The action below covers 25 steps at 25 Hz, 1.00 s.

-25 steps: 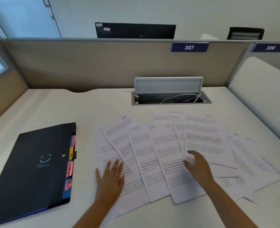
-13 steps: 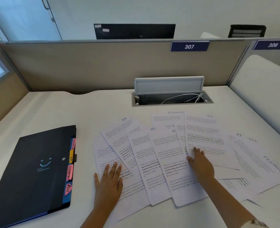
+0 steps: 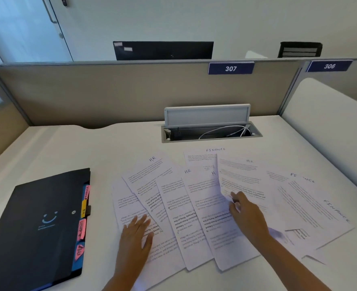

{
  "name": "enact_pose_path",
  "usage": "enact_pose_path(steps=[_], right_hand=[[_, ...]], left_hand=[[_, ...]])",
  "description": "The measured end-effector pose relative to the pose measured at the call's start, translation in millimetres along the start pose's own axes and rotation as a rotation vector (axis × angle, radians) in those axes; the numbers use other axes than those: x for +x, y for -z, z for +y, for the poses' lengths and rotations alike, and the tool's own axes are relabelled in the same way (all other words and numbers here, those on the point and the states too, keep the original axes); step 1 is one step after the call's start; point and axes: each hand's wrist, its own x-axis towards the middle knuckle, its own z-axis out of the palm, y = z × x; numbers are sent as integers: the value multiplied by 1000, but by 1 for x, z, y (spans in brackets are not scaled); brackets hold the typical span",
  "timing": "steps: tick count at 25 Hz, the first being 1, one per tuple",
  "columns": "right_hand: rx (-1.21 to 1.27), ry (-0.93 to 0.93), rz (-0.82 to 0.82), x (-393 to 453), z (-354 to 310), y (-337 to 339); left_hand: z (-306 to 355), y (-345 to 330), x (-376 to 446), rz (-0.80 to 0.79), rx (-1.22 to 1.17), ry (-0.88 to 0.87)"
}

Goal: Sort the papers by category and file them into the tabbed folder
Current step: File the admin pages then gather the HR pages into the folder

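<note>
My left hand (image 3: 136, 234) and right hand (image 3: 248, 217) are bare, with no rings; both forearms are uncovered, no sleeves showing.

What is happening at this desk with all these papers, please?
A person is sorting printed sheets fanned across the desk, each marked HR or FINANCE by hand. The left hand lies flat on the leftmost sheets. The right hand has its fingertips at the lower edge of an HR sheet. The black tabbed folder lies closed at the left; no sheet is in it yet.
</note>
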Motion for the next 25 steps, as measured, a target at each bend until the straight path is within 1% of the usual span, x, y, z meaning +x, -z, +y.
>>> enact_pose_path(steps=[1,2,3,5,6,7,8,9,12,13,14,15,16,18,19,20,22,24,25], right_hand=[[71,28,-62,-13,-12,0],[127,63,-151,-25,-22,-2],[173,107,-257,-35,-29,-4],[274,165,-476,-53,-41,-7],[318,174,-557,-62,-44,-10],[359,177,-616,-70,-47,-13],[406,177,-655,-77,-52,-14],[459,175,-687,-82,-56,-14],[603,129,-747,-86,-61,-11],[646,103,-727,-84,-57,-11],[677,62,-672,-82,-52,-12],[686,6,-579,-80,-47,-13],[642,-58,-455,-78,-39,-14],[400,-161,-215,-77,-24,-14],[278,-195,-157,-78,-17,-14],[200,-237,-150,-79,-11,-15],[152,-325,-202,-81,-1,-19],[191,-408,-223,-79,4,-21],[242,-454,-219,-77,4,-19]], left_hand=[[14,5,-4,-44,-78,-2],[31,11,-9,-138,-177,27],[48,16,-12,-260,-327,119],[74,21,-11,-449,-739,405],[81,23,-10,-498,-913,523],[83,24,-8,-526,-999,570],[86,24,-8,-547,-1014,594],[88,23,-9,-546,-980,603],[92,15,-11,-474,-815,607],[95,14,-11,-455,-788,591],[97,15,-11,-441,-780,565],[97,16,-11,-430,-785,553],[96,17,-11,-428,-795,562],[88,15,-13,-439,-753,562],[82,13,-13,-440,-700,552],[78,12,-13,-440,-648,546],[75,14,-11,-426,-584,536],[79,17,-8,-415,-584,525],[81,18,-7,-407,-625,521]])
